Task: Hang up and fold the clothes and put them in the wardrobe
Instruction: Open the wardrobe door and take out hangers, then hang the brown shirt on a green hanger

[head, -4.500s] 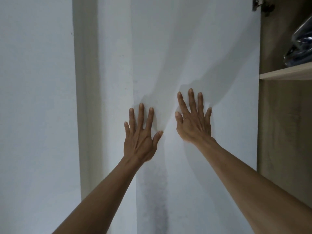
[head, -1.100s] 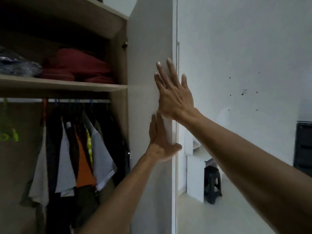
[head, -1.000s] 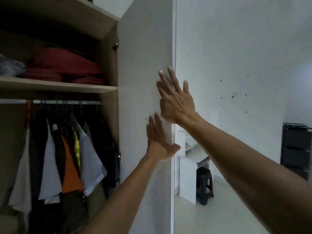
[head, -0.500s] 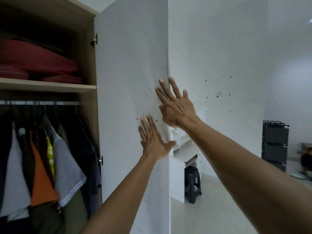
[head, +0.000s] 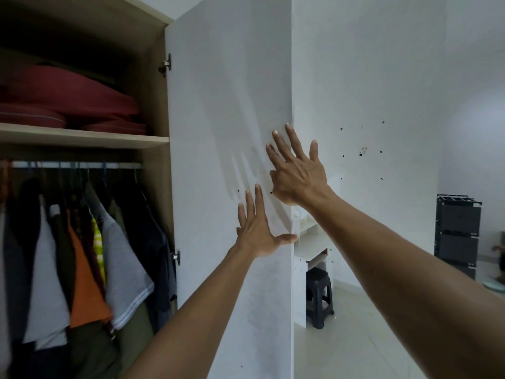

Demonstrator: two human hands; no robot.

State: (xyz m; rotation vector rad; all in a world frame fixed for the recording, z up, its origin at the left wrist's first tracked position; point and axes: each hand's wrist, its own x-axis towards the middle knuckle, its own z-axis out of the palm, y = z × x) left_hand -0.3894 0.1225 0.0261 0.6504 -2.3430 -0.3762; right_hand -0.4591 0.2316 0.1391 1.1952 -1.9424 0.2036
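While pressing, both flat hands are lying on the door (head: 226, 110).
Left hand (head: 257, 231) is resting below right hand (head: 296, 173), fingers straight, gripping nothing.

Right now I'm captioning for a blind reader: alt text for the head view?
Both hands, left hand and right hand, press flat with straight fingers on the open white wardrobe door. Left of it, shirts hang below a shelf.

Hanging garments on the metal rail (head: 76, 165), at 9 o'clock, are motion-blurred and cut by the left and bottom edges. The stacked dark red folded items (head: 68, 102) run off the left edge. The white desk (head: 311, 247) beyond the white wardrobe door (head: 224, 105) is mostly hidden. Objects at the 3 o'clock edge are indistinct.
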